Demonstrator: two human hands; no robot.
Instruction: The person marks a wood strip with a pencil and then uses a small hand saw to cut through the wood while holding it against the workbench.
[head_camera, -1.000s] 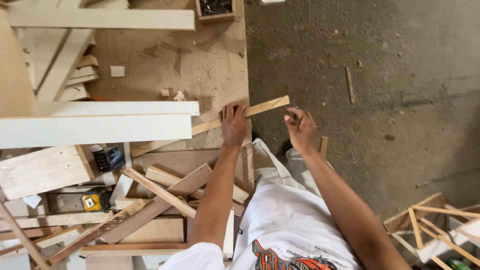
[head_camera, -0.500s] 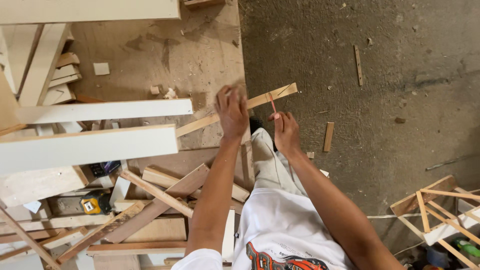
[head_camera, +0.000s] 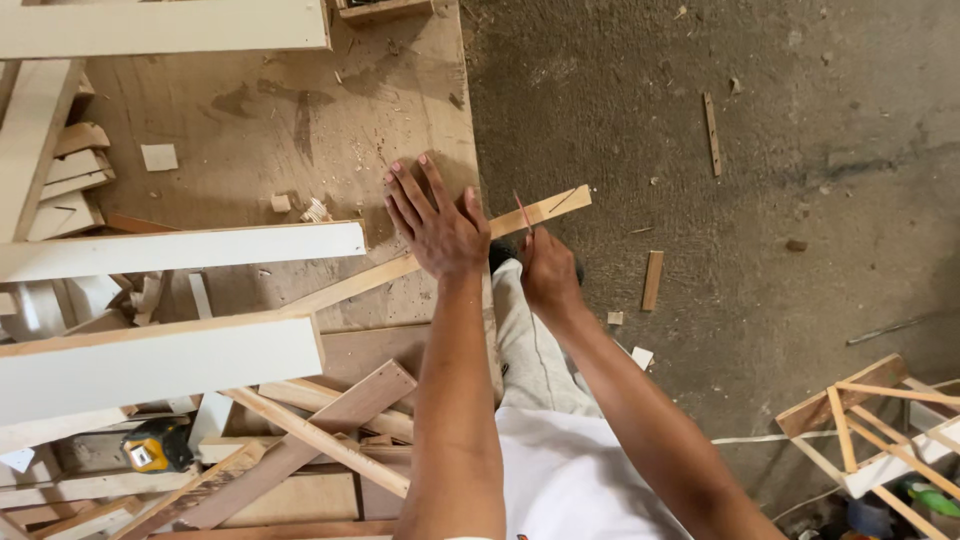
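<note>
Fingers of the left hand spread flat, pinning the slat to the tabletop, while the right hand pinches a pencil against the slat's overhanging right end.

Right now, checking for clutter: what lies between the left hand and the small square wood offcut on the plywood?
Head view: mostly bare, sawdust-strewn plywood, between left hand and square offcut.

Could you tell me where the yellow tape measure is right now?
In the head view, the yellow tape measure lies at lower left among wood strips, below the white board.
</note>
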